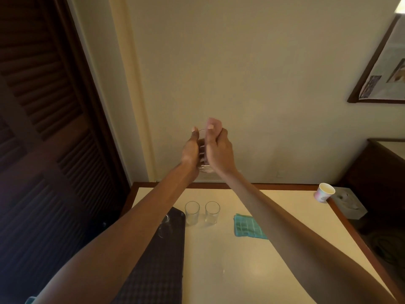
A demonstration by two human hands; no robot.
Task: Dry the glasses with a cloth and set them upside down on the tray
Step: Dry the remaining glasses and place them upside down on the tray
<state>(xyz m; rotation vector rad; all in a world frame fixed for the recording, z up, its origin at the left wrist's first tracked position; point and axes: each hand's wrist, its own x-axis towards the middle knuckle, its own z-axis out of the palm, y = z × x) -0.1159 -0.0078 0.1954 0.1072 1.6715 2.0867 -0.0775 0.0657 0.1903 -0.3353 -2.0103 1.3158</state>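
Both arms are raised in front of the wall, above the table's far edge. My left hand (190, 150) grips a clear glass (205, 168) from the left; only its base and part of its rim show. My right hand (220, 150) holds a pink cloth (214, 123) at the top of that glass. Two more clear glasses (192, 212) (212, 212) stand upright, side by side on the table. A dark tray (157, 270) lies at the table's left, with another glass (165, 224) on it, partly hidden by my left forearm.
A folded teal cloth (248, 227) lies on the cream table (219, 270), right of the upright glasses. A paper cup (325, 192) sits at the far right corner. A dark louvred door (43, 128) is on the left and dark furniture (381, 172) on the right.
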